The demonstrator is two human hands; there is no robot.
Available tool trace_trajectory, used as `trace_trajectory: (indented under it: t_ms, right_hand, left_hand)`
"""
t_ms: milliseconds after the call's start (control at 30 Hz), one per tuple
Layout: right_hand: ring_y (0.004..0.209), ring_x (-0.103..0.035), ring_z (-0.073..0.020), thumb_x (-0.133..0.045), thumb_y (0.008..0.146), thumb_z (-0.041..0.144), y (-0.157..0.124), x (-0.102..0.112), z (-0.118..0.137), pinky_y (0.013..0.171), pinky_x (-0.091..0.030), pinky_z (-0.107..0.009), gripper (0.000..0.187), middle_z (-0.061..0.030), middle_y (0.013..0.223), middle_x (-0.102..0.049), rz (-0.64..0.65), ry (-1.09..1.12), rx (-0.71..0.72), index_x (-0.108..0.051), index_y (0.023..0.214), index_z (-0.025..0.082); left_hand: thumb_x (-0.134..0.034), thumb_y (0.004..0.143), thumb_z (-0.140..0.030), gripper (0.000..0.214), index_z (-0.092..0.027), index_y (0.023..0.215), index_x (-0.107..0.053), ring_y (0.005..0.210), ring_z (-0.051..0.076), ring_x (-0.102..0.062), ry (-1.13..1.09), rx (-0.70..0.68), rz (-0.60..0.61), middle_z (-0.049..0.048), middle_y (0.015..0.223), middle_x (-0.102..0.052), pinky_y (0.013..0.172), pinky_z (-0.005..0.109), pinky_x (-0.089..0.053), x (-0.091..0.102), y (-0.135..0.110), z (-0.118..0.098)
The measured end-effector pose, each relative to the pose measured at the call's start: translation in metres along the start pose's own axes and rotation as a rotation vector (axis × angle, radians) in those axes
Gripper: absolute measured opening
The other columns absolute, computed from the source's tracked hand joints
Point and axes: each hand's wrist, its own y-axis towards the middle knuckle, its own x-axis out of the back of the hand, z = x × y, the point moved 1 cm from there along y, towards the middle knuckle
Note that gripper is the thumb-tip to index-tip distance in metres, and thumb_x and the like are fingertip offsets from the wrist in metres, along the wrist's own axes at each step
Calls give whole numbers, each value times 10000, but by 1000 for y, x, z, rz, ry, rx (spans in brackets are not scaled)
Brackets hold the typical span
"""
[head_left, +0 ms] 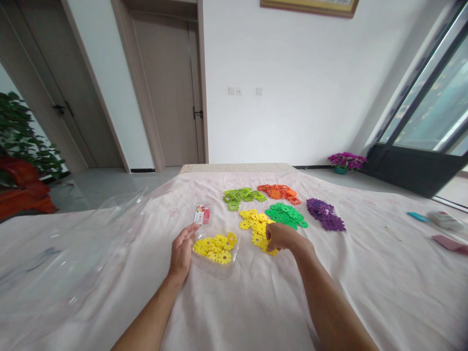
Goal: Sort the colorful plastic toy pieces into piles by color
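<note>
My left hand (pixel 182 253) grips the near-left edge of a clear plastic bag (pixel 215 265) lying on the pale pink cloth; several yellow snowflake discs (pixel 216 247) lie inside it. My right hand (pixel 281 239) reaches into the loose pile of yellow discs (pixel 254 222) just right of the bag, fingers curled down and pinched on yellow pieces at the pile's near edge.
Behind the yellow pile lie heaps of light green discs (pixel 242 196), orange discs (pixel 280 192), dark green discs (pixel 286 215) and purple discs (pixel 324 214). A large clear plastic sheet (pixel 73 243) covers the left of the table (pixel 365 292). Small items (pixel 440 220) sit at the right edge.
</note>
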Motion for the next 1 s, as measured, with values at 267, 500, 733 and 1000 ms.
trace_trajectory:
  t_ms: [267,500,733,1000]
  right_hand:
    - [682,-580,-124,-727,631,204,6,2,1,533,-305,-217,313,-3,841,-673,-213,92,85,-690,942,205]
    - [540,-517,-96,-644,729,301,5,3,26,469,-322,-200,155,43,618,-522,-416,513,234,-547,712,180]
    - [570,-609,-127,-642,751,316,2,-27,87,468,-473,-215,202,12,703,-613,-190,988,437,-625,895,176]
    - [955,-628,-205,-551,829,205,28,-17,28,842,-469,-315,252,-60,1020,-695,-749,403,168,-688,1040,203]
  left_hand:
    - [-506,620,-54,490,-120,1078,-667,1138,212,-641,-326,171,-207,139,1121,-714,1083,384,-423,-2,2,2]
    - [-550,770,-183,444,-155,1201,-655,1216,240,-584,-22,19,-92,109,1279,-648,1096,409,-399,-6,-5,5]
    - [-541,850,-289,414,-181,1238,-638,1255,232,-539,184,-66,14,86,1323,-620,1121,397,-345,-9,-9,-1]
    - [-483,819,-208,445,-156,1236,-630,1244,224,-550,200,-100,24,97,1314,-620,1102,379,-371,-6,-8,6]
